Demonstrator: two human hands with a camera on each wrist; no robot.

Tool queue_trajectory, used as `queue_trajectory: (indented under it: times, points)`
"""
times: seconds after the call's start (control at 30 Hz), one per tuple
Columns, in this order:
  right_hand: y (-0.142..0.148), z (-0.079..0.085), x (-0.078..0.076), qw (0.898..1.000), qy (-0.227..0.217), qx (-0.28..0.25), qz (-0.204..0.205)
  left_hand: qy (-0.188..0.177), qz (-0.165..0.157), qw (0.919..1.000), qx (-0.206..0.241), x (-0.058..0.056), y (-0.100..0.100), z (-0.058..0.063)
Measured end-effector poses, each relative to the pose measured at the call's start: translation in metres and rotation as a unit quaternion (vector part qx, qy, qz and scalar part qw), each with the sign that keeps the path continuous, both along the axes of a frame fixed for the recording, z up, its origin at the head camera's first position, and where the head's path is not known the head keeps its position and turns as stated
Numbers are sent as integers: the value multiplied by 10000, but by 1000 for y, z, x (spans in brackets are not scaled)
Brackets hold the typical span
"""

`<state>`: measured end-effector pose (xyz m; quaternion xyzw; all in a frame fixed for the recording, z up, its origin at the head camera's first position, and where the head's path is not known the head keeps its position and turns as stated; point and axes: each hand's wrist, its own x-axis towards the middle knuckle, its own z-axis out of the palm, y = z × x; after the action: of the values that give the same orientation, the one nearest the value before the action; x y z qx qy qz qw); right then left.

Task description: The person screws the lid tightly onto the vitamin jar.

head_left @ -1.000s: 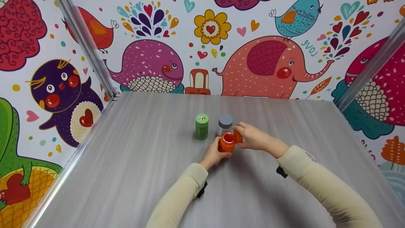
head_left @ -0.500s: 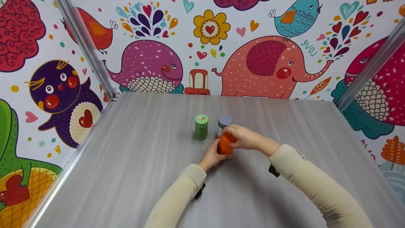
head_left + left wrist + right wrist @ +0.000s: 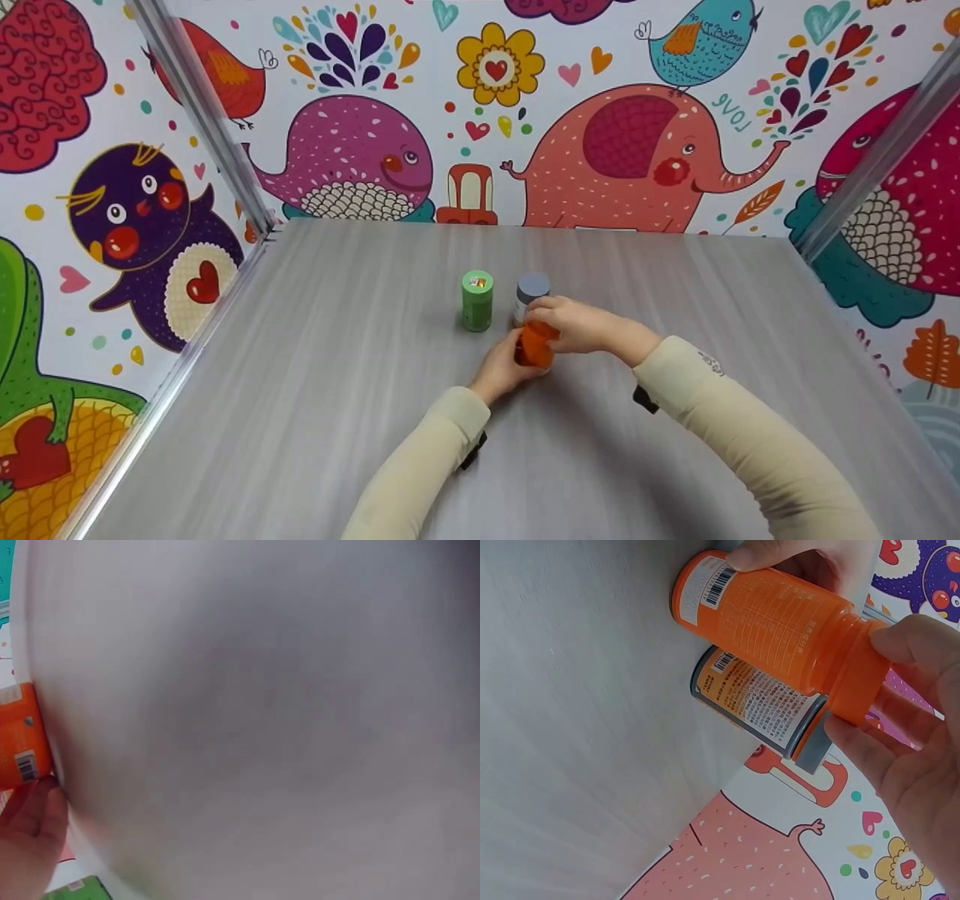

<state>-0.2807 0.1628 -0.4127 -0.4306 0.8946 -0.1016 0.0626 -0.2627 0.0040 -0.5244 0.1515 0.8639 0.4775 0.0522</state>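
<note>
My left hand (image 3: 501, 369) grips the lower body of an orange bottle (image 3: 761, 619) that stands on the table. From above, my right hand (image 3: 581, 325) pinches the bottle's orange cap (image 3: 860, 673) between thumb and fingers. In the right wrist view the cap sits at the bottle's mouth, over the threaded neck. Just behind stands a bottle with a grey lid (image 3: 533, 288) and a printed label, partly hidden by the right hand. To its left is a green canister (image 3: 478, 301). The left wrist view catches only the orange bottle's base and the left fingertips (image 3: 52, 814).
The grey wood-grain table (image 3: 345, 315) reaches back to a wall (image 3: 600, 60) printed with cartoon animals. Metal posts (image 3: 202, 112) stand at the back corners, and a rail runs along the table's left edge.
My right hand has moved left with the orange cap, from beside the open bottle onto its mouth. Over the last half second it shifted only slightly. The left hand keeps its hold.
</note>
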Motion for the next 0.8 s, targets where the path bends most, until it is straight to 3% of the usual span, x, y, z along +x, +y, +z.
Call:
queue_trajectory:
  times: [0.47,0.8]
  points:
    - [-2,0,3,9999,109,-3,-76,-65,11,9999,107,0,-1,3]
    - [-4,-1,3,9984,186,69,-526,-212,38,9998,-18,-1,1,3]
